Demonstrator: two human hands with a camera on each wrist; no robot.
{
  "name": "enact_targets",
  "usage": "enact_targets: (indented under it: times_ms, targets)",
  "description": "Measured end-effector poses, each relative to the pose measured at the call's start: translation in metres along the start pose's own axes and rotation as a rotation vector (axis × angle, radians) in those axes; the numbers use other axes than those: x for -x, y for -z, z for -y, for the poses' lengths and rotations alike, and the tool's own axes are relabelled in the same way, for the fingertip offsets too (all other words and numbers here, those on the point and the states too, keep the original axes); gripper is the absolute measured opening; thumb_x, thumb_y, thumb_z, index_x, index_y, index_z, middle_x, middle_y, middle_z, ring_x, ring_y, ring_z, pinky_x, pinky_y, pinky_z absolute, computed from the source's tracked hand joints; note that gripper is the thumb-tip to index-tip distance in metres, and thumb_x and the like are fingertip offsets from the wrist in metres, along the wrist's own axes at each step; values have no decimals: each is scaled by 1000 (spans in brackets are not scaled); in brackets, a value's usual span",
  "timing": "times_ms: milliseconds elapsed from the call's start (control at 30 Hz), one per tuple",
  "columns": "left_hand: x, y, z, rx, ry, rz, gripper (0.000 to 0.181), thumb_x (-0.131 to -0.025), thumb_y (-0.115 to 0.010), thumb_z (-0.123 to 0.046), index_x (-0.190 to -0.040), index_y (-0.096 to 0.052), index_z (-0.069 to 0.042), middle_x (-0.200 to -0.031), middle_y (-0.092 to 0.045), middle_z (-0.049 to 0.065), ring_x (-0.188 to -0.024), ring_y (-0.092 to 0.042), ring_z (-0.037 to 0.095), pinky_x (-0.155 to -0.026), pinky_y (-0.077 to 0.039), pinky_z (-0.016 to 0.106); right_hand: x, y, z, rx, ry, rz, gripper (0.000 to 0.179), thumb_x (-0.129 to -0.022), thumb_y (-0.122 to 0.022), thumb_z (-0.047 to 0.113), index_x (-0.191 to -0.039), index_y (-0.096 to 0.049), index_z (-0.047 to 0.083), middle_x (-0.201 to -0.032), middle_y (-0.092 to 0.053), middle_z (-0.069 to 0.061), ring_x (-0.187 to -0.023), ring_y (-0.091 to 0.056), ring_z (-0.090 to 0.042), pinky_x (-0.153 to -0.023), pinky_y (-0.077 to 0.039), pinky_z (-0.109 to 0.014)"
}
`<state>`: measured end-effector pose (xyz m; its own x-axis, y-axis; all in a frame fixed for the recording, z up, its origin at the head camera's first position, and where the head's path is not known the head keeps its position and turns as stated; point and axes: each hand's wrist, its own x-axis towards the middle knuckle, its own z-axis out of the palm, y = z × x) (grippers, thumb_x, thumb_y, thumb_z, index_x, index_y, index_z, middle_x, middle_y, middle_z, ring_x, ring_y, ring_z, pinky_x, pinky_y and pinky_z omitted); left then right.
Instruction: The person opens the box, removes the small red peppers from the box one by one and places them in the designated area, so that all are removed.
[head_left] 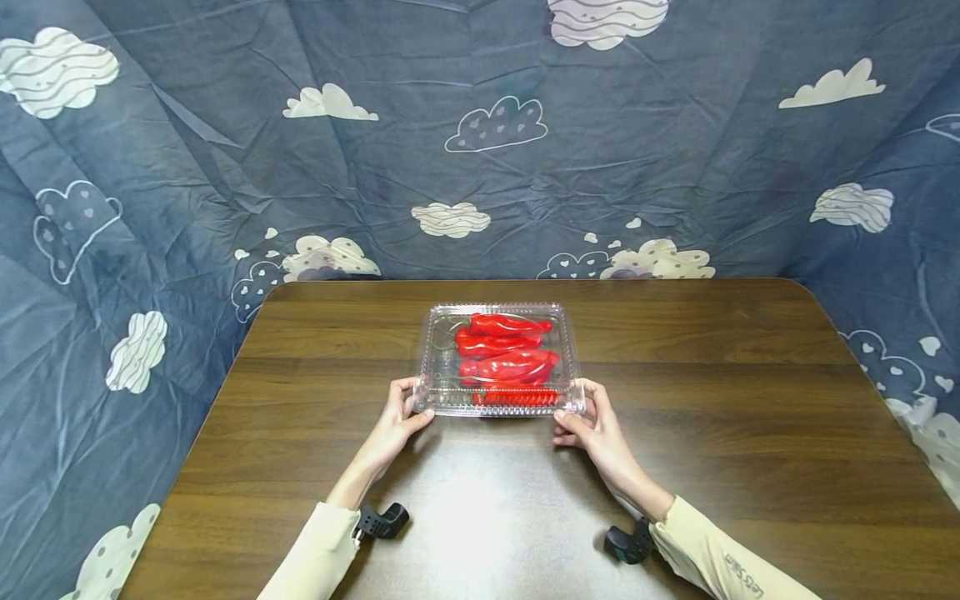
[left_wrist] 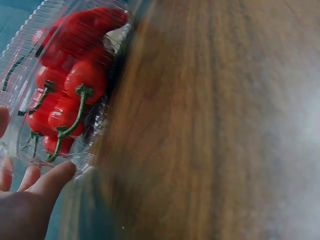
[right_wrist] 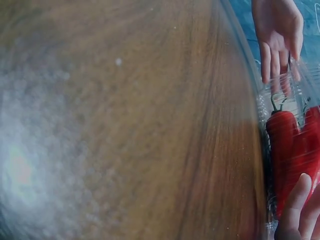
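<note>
A clear plastic clamshell box (head_left: 442,367) with its lid down spans the gap between my two hands. Inside it lie several red peppers (head_left: 510,364) with green stems, seen closely as red peppers (left_wrist: 85,80) in the left wrist view. My left hand (head_left: 393,423) grips the box's near left corner, thumb along the front edge and fingers at the side. At the near right corner my right hand (head_left: 596,429) holds the box the same way, its thumb on the front edge. The right wrist view shows the right fingers (right_wrist: 295,200) beside the peppers.
The brown wooden table (head_left: 712,400) has rounded far corners, with a bright glare near its front. Behind it hangs a dark blue cloth (head_left: 495,183) printed with clouds. A black device (head_left: 386,521) sits at the left wrist and another black device (head_left: 628,543) at the right.
</note>
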<state>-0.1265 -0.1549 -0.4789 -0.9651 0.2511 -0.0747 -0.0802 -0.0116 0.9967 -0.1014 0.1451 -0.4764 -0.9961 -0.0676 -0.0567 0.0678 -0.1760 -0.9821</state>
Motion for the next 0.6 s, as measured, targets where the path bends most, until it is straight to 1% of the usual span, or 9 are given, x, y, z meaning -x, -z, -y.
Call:
enact_targets:
  times_ms: [100,233,267,333,433,533,600]
  targets:
    - [1,-1,0,-15,2,-27,44,-91,-49,9,-128,-26,5,-145,-33,29,-134,-33,37,-106,-31,31,0,-1,0,-5,-5,-21,47,-88,-53,-14,-127,-30,-6,-105,-54,-10,-70,-60,-17,-65,-58,-37]
    - [2,-2,-1,-12,-4,-40,42,-90,-50,8,-126,-29,5,-139,-41,30,-130,-39,37,-97,-37,20,-2,0,1,-3,18,-41,23,-92,-44,-12,-114,-40,-19,-95,-54,-11,-68,-59,-14,-65,-58,-34]
    - [3,-3,-1,-17,-12,-39,42,-90,-51,7,-126,-29,6,-136,-42,31,-128,-41,38,-95,-38,19,-2,1,1,0,24,-40,20,-93,-42,-11,-110,-42,-21,-94,-54,-13,-68,-59,-13,-65,-58,-33]
    - [4,-4,-1,-30,-15,-44,41,-89,-52,6,-124,-31,5,-134,-45,31,-126,-44,39,-93,-40,18,-2,2,1,13,34,-30,19,-95,-39,-9,-105,-46,-24,-92,-53,-14,-69,-59,-13,-67,-58,-32]
    - [4,-4,1,-44,-32,-58,40,-88,-53,6,-122,-33,5,-132,-46,31,-122,-47,38,-90,-41,18,-3,4,1,21,34,-1,20,-96,-41,-8,-106,-46,-25,-97,-54,-15,-71,-60,-13,-69,-57,-31]
    - [3,-5,2,-30,-39,-81,38,-87,-53,9,-120,-34,5,-132,-46,29,-118,-50,32,-89,-43,19,-4,5,2,16,26,22,21,-96,-42,-7,-107,-45,-25,-98,-55,-15,-72,-60,-12,-69,-57,-30]
    - [3,-6,1,-17,-43,-95,37,-85,-52,10,-117,-35,5,-129,-47,29,-115,-51,30,-87,-43,19,-5,5,2,13,19,22,21,-96,-42,-8,-108,-44,-25,-97,-56,-13,-71,-60,-12,-69,-57,-29]
